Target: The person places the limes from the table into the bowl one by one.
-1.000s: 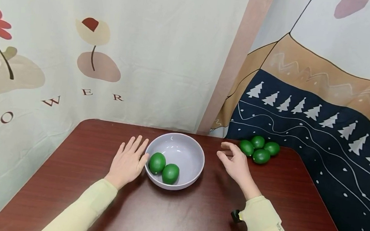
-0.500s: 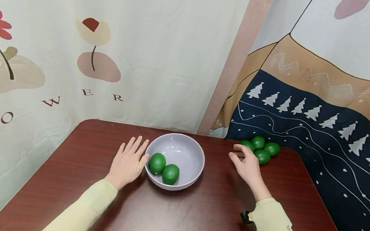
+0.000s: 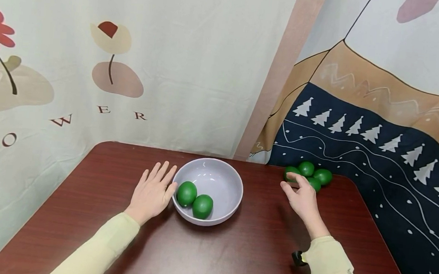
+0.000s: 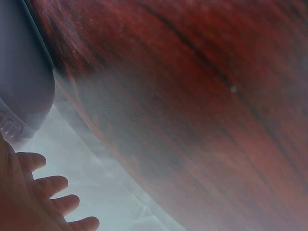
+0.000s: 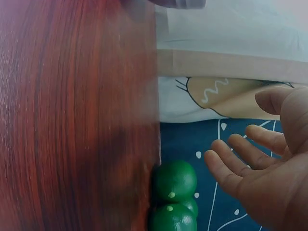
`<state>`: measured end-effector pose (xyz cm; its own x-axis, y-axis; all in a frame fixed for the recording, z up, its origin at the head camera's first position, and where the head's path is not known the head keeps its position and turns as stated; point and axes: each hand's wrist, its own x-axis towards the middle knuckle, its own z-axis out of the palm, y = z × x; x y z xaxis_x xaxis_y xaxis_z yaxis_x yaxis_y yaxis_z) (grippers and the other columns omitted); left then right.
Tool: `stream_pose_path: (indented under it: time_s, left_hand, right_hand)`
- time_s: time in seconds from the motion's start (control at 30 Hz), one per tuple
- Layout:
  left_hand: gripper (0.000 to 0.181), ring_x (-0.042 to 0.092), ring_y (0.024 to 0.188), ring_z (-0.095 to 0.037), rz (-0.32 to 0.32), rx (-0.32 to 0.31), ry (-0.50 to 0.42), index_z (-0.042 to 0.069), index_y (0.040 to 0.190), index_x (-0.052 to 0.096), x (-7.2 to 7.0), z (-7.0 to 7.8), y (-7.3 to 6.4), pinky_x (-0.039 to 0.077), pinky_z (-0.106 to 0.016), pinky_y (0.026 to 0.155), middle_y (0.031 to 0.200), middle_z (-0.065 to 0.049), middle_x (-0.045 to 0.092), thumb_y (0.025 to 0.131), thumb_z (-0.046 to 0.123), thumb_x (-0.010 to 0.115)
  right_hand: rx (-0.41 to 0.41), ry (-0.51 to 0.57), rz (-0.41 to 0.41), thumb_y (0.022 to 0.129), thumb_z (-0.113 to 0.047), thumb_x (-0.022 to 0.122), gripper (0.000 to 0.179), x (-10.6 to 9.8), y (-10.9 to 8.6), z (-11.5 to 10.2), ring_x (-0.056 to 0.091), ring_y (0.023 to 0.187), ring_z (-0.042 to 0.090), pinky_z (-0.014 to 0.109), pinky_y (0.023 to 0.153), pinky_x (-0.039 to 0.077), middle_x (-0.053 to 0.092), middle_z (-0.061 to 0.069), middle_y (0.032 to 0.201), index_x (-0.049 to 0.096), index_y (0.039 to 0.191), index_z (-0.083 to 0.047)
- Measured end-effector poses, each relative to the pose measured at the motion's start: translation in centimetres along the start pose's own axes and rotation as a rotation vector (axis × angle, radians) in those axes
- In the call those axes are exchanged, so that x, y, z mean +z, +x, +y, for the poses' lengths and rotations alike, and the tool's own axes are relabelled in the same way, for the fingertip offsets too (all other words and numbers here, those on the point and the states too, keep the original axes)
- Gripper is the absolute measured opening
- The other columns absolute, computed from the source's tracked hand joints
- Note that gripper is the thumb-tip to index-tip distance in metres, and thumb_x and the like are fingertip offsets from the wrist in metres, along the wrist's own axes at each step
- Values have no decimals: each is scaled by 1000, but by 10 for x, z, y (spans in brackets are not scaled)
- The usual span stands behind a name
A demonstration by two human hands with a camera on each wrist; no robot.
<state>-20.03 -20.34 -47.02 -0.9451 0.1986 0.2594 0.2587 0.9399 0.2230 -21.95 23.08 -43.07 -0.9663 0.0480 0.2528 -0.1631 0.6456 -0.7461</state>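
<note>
A pale lavender bowl (image 3: 221, 188) stands on the dark red wooden table (image 3: 210, 256), with two green limes (image 3: 186, 194) lying in its left side. Against the bowl's left rim rests my left hand (image 3: 150, 195), its fingers straight and spread; the left wrist view shows the fingers beside the bowl's outer wall (image 4: 24, 72). My right hand (image 3: 304, 199) hovers above the table just in front of a cluster of several limes (image 3: 322, 177), partly covering them. Its fingers are loosely bent and apart from the thumb, with nothing between them. In the right wrist view the limes (image 5: 175, 180) sit below the fingertips.
A pale curtain (image 3: 194, 66) with printed flowers hangs behind the table. To the right hangs a dark blue cloth (image 3: 357, 152) with white trees, close to the lime cluster and the table's far right corner. A black strap piece (image 3: 298, 258) shows at the right cuff.
My right hand has moved rightward across the table, closer to the lime cluster, and now hides part of it. The left hand, the bowl and the two limes inside it have stayed put.
</note>
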Motion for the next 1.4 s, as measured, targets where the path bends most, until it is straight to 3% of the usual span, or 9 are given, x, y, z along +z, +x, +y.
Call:
stream_pose_path:
  time_s: [0.1, 0.27, 0.33, 0.47, 0.93, 1.4]
  left_hand:
    - [58, 27, 154, -41, 1, 3, 7, 11, 160, 40, 1, -1, 1, 19, -63, 123, 165, -18, 35, 110, 41, 39]
    - [58, 27, 154, -41, 1, 6, 18, 11, 160, 40, 2, -1, 0, 21, -64, 122, 165, -18, 35, 110, 40, 39]
    - [57, 27, 154, -41, 0, 7, 18, 11, 160, 40, 2, -1, 0, 21, -64, 122, 165, -18, 35, 110, 40, 38]
    - [58, 27, 154, -41, 2, 6, 15, 12, 160, 40, 2, -2, 1, 20, -63, 122, 165, -18, 35, 110, 40, 38]
    - [58, 26, 154, -41, -1, 3, 16, 12, 160, 40, 2, -2, 2, 21, -63, 123, 165, -18, 35, 110, 41, 38]
    - [58, 25, 155, -40, -10, -5, 14, 12, 160, 40, 2, -1, 2, 19, -63, 123, 166, -17, 34, 110, 41, 38]
  right_hand:
    - [6, -14, 17, 100, -14, 65, 39, -3, 0, 2, 68, 115, 39, 53, 99, 54, 62, 24, 134, 63, 134, 5]
    - [24, -54, 56, 100, -14, 65, 37, -10, 0, 6, 69, 113, 39, 36, 96, 56, 61, 24, 133, 64, 133, 3]
    - [26, -64, 71, 100, -14, 65, 37, -11, 0, 8, 70, 113, 39, 37, 95, 57, 61, 24, 133, 64, 133, 3]
    - [31, -79, 89, 100, -15, 64, 38, -13, 1, 15, 69, 114, 42, 55, 96, 55, 61, 25, 133, 64, 132, 4]
    - [61, -108, 167, 98, -11, 66, 37, -20, 4, 26, 67, 111, 45, 52, 93, 50, 59, 28, 128, 64, 130, 8]
    - [110, -146, 183, 98, -10, 64, 38, -28, 8, 39, 65, 112, 48, 58, 99, 48, 56, 32, 132, 62, 130, 11]
